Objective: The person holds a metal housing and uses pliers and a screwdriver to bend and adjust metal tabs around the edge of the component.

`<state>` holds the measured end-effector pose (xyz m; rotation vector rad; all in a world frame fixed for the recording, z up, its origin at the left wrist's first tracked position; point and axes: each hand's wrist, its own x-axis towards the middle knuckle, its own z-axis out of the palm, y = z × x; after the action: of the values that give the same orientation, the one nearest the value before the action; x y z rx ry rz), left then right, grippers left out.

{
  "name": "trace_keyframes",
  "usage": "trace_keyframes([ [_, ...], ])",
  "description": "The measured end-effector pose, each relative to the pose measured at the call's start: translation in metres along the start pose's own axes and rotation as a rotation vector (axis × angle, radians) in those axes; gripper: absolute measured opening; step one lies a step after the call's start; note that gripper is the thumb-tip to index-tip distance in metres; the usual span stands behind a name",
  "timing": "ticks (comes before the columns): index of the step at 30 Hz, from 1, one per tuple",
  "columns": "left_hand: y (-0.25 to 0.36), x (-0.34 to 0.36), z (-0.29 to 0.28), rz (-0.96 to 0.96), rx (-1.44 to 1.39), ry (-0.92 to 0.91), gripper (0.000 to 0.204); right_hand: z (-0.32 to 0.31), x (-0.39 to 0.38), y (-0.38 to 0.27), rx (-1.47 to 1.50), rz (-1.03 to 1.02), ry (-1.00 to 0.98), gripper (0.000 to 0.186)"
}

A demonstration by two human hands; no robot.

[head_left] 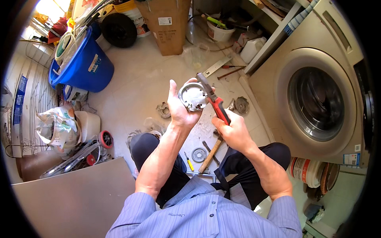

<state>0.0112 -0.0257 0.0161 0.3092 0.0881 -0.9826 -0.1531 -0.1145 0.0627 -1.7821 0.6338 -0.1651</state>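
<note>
A round grey metal part [192,97] with a raised rim and small holes rests in my left hand [182,115], held up above the floor. Its thumb stands out and the fingers curl behind the part. My right hand [235,131] is wrapped around the handles of red-and-black pliers [219,109]. Their metal head overlaps the part's right edge; whether the jaws grip it I cannot tell. Below, on the floor, lie a wooden-handled hammer [210,154], a yellow screwdriver [189,162] and a flat grey metal ring [199,155].
Round metal castings [241,105] lie on the floor right of my hands, another [163,110] left. A washing machine [278,93] stands at right. A blue bucket [101,71] and a cardboard box [168,37] stand farther off. A grey panel [75,194] fills the lower left.
</note>
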Motion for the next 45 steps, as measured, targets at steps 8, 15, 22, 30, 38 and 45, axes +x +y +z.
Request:
trace_keyframes([
  [8,-0.002,0.001,-0.011,0.158,0.335,-0.089,0.075,0.007,0.0,-0.008,-0.241,0.156,-0.169,0.024],
  [15,-0.003,0.0,-0.009,0.145,0.311,-0.086,0.077,0.004,0.003,-0.011,-0.223,0.215,-0.265,0.022],
  [22,0.005,-0.002,-0.009,-0.026,0.052,-0.129,0.081,-0.008,-0.003,-0.009,0.142,-0.02,0.039,0.02],
  [30,-0.018,-0.006,-0.004,-0.148,0.024,-0.029,0.082,-0.005,0.022,0.015,0.381,0.026,0.175,0.022],
  [38,-0.028,-0.005,-0.011,-0.22,0.043,-0.046,0.075,-0.009,0.031,0.013,0.42,0.007,0.15,0.02],
  [45,-0.031,-0.005,-0.002,-0.214,0.052,0.13,0.071,-0.011,0.034,0.025,0.472,0.078,0.106,0.022],
])
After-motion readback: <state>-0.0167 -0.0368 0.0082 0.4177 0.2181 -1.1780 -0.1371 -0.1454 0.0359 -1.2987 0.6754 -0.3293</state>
